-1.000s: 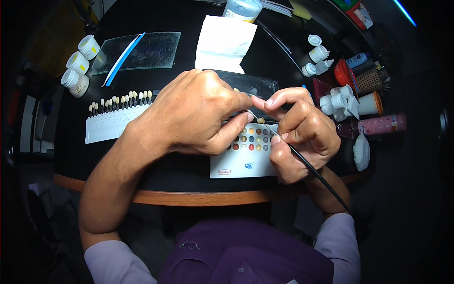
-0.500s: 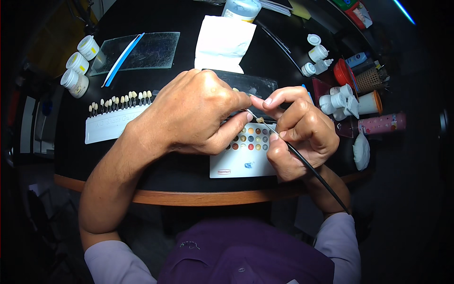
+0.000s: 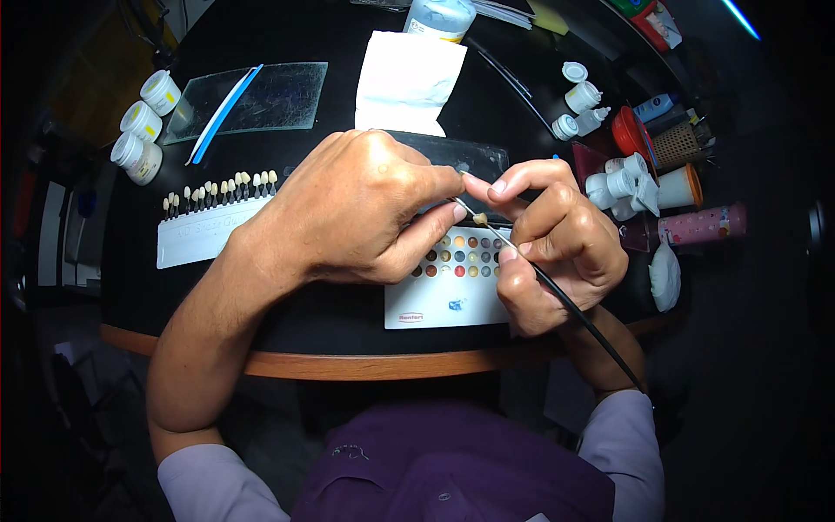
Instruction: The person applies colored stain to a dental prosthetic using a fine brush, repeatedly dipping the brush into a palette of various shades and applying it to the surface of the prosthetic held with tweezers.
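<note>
Head view is showing, near the lower middle of the frame, the right hand (image 3: 561, 239) pinching a thin black brush (image 3: 557, 291) like a pen, its tip meeting a small cream tooth piece (image 3: 478, 218). At the centre, the left hand (image 3: 365, 209) is pinching this piece between thumb and fingertips, above a white palette with colour dots (image 3: 452, 296). The piece is looking tiny, light and brittle, so it is best gripped by its sides, gently. Farther left, a white shade guide with sample teeth (image 3: 209, 228) is lying; beyond it a glass slab (image 3: 278, 91) and white jars (image 3: 139, 122); a paper tissue (image 3: 404, 78) is lying at upper centre.
</note>
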A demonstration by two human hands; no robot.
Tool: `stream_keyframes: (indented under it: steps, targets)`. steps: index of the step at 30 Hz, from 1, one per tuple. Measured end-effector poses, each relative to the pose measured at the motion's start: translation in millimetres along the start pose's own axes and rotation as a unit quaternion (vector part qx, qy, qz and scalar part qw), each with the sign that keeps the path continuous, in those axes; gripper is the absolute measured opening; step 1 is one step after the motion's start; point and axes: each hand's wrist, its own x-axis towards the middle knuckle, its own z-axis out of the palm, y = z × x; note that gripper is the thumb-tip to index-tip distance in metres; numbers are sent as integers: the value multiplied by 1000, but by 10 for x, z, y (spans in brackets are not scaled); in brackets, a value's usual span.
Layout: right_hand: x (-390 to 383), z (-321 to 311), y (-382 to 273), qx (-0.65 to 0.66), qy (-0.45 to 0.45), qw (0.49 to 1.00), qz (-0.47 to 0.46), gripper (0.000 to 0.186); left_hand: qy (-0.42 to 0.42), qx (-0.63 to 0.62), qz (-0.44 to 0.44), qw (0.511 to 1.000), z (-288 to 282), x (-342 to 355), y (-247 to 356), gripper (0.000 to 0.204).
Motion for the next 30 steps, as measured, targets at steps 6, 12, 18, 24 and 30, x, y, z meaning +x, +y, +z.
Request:
stream_keyframes:
  steps: [6, 12, 18, 24, 30]
  targets:
    - [3, -40, -12, 9, -2, 1000, -14, 21, 37, -27, 31, 998, 30, 16, -26, 24]
    - [7, -49, -22, -6, 6, 1000, -25, 22, 50, -15, 50, 997, 37, 28, -35, 26]
    - [23, -66, -12, -16, -5, 999, -39, 22, 42, -9, 50, 998, 21, 34, -32, 28]
    - [13, -74, -18, -17, -7, 999, -35, 23, 49, -14, 50, 997, 18, 41, -22, 29]
    - [4, -67, -21, -3, -1, 1000, -29, 23, 51, -14, 52, 997, 22, 44, -20, 30]
